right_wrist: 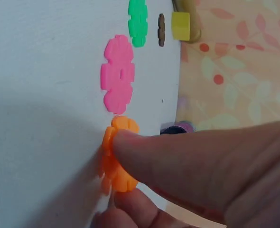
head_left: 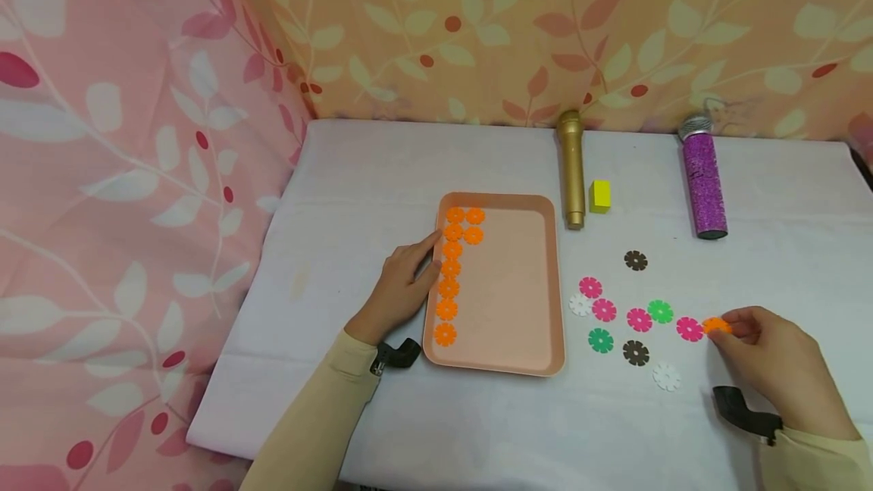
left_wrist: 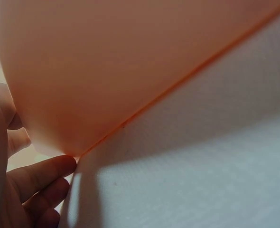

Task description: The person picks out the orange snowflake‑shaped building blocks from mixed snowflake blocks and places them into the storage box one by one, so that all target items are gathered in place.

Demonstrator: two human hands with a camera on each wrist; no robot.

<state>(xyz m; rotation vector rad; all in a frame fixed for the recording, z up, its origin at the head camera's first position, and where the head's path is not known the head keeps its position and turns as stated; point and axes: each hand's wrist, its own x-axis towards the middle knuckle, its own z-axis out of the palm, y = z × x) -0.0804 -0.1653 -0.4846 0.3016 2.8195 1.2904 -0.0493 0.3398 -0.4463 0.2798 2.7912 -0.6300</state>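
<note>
At the right, my right hand pinches an orange notched disc between thumb and fingers, low over the cloth. In the right wrist view the thumb presses across the face of this disc, close to a pink notched disc. My left hand touches the left edge of a peach tray, its fingers extended along the outside wall. Inside that tray, orange discs form a column down the left side, with two more at the top beside it.
Loose notched discs in pink, green, brown and white lie right of the tray. Behind them are a gold microphone, a yellow block and a purple microphone. Floral cloth hangs behind.
</note>
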